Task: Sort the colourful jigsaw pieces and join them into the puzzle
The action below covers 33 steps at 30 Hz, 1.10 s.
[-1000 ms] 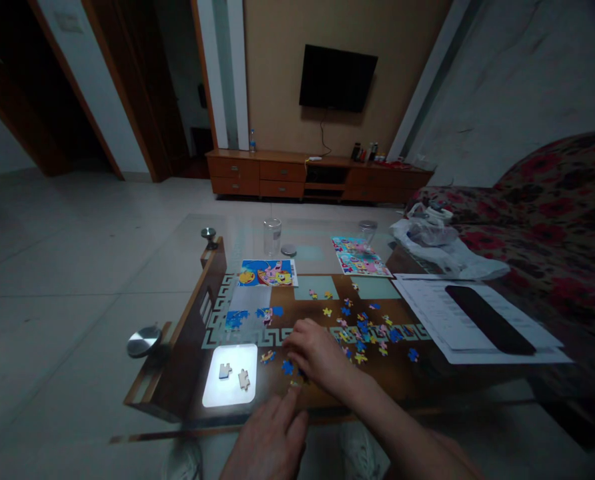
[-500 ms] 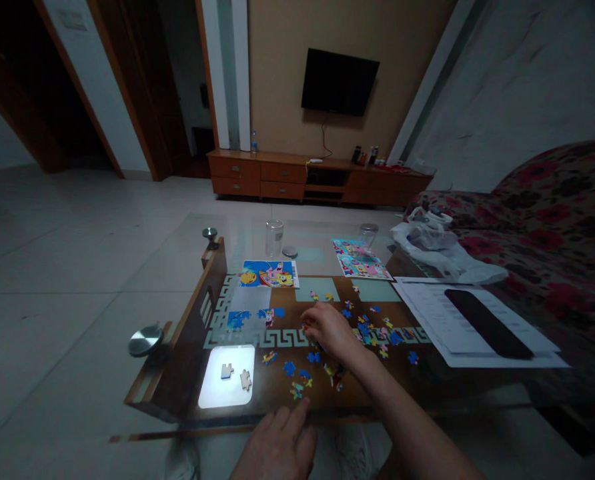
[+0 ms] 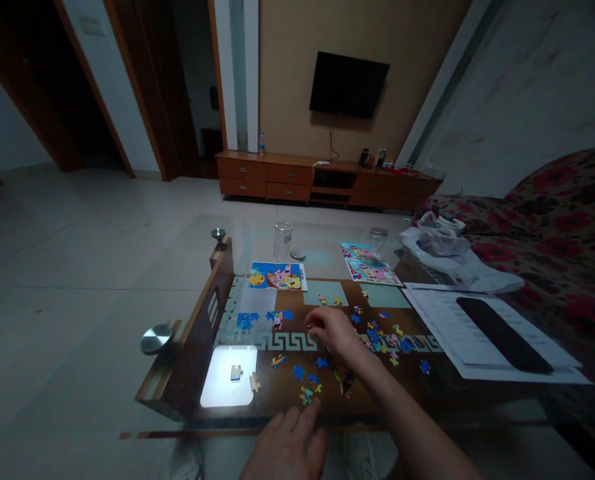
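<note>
My right hand (image 3: 333, 331) is above the middle of the glass table, thumb and fingers pinched together. A small coloured bit, apparently a puzzle piece, shows at its fingertips, mostly hidden by them. At the near edge rests my left hand (image 3: 290, 443), fingers stretched out, the index tip beside a yellow-green puzzle piece (image 3: 306, 395). Blue puzzle pieces (image 3: 298, 372) lie between the hands. More loose pieces (image 3: 372, 331) are scattered right of my right hand. To its left lie a joined blue section (image 3: 247, 322) and another joined section (image 3: 277, 319).
A cartoon picture card (image 3: 277, 275) lies beyond the joined sections, with a clear jar (image 3: 283, 241) behind it. More picture cards (image 3: 370, 264) are at the back right. Papers (image 3: 442, 333) carry a black phone-like slab (image 3: 502, 335). Two pieces lie face down by a bright patch (image 3: 217, 387).
The camera has turned slightly left, so the scene sits further right in view. My right hand stays pinched in nearly the same place; my left hand still rests at the edge.
</note>
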### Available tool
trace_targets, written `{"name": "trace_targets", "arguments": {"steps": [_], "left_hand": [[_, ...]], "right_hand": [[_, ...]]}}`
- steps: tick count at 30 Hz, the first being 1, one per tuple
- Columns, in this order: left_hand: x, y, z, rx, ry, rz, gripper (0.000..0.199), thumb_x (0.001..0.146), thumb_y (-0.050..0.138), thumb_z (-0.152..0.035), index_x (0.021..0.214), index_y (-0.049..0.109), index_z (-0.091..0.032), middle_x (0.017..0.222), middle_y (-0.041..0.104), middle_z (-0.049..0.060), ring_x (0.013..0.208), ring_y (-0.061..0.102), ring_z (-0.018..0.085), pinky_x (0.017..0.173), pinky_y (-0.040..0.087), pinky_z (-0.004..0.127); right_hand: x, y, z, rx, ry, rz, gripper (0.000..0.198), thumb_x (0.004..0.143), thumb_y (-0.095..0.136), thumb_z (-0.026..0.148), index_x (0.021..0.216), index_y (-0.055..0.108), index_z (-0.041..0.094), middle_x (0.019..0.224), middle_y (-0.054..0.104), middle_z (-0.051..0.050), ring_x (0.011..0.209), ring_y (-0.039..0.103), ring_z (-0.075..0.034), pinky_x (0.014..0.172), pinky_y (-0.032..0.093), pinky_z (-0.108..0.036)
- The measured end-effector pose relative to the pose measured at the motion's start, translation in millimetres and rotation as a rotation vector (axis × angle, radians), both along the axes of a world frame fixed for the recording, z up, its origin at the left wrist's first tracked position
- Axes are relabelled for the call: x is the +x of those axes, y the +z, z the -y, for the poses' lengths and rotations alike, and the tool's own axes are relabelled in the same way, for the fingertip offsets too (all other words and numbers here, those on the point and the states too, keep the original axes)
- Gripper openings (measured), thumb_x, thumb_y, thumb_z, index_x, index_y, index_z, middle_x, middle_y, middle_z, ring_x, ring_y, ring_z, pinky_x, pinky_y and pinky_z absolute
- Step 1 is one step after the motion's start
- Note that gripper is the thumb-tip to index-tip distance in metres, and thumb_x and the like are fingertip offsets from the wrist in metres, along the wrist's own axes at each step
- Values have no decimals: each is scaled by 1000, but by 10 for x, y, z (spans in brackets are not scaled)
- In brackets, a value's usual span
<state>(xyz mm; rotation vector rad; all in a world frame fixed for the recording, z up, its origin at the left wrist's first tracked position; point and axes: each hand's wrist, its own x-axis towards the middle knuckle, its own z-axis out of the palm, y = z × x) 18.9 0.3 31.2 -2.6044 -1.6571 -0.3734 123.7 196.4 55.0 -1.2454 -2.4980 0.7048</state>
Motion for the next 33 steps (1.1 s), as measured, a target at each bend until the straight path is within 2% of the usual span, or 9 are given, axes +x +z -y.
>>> {"name": "trace_targets", "arguments": {"steps": [5, 8, 11, 22, 33], "left_hand": [[-234, 223, -145, -107, 114, 61, 44, 74, 49, 0, 113, 62, -16, 131, 61, 13, 103, 65, 26, 84, 58, 41], [-393, 347, -282, -185, 249, 124, 40, 80, 47, -2, 114, 63, -16, 135, 57, 12, 113, 59, 27, 95, 51, 44], [-499, 422, -412, -235, 333, 169, 36, 84, 45, -4, 111, 65, -17, 136, 57, 9, 114, 56, 27, 97, 49, 44], [-558, 277, -595, -257, 377, 168, 31, 89, 47, -10, 113, 65, -16, 141, 51, 12, 127, 46, 31, 102, 43, 48], [-540, 405, -582, -340, 376, 122, 35, 88, 45, -9, 115, 64, -16, 141, 52, 11, 129, 45, 33, 103, 41, 49]], "right_hand": [[-163, 22, 10, -74, -12, -127, 16, 81, 57, 15, 78, 73, 19, 81, 74, -5, 76, 65, -18, 69, 44, -26], [-264, 15, -21, -118, -40, -181, 16, 81, 58, 17, 78, 74, 18, 84, 75, -6, 79, 66, -19, 72, 45, -27], [-366, -9, -54, -149, -69, -185, 16, 81, 58, 17, 78, 74, 17, 83, 75, -6, 78, 67, -20, 71, 47, -27], [-505, -115, -61, -180, -145, -159, 16, 77, 59, 14, 85, 73, 15, 83, 74, -7, 76, 66, -19, 69, 48, -26], [-458, -69, -12, -206, -36, -156, 21, 79, 57, 12, 86, 76, 17, 86, 75, -6, 82, 67, -19, 76, 48, -27]]}}
